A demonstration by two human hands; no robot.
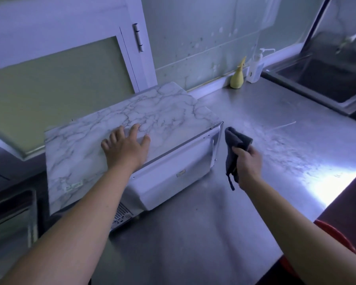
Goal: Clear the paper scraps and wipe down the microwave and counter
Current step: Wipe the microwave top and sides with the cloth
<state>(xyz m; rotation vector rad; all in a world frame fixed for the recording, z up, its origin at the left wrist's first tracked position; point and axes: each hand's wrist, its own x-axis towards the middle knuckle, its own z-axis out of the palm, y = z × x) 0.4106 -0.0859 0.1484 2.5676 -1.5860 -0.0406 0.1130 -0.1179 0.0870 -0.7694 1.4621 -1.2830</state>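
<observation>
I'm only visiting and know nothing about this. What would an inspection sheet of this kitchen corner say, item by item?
Surface: steel counter, with whitish smears to the right of the microwave.
Job's things: microwave with a marble-patterned top stands on the counter; grey cloth is held beside it. No clear paper scraps; one thin pale sliver lies on the counter, too small to identify.
Clutter: yellow bottle and clear pump bottle stand by the wall.
Hands: left hand rests flat on the microwave top, fingers spread; right hand grips the cloth.
Cables: nothing seen.
Surroundings: sink on the right, open cabinet door on the left, red object at the near counter edge.
</observation>
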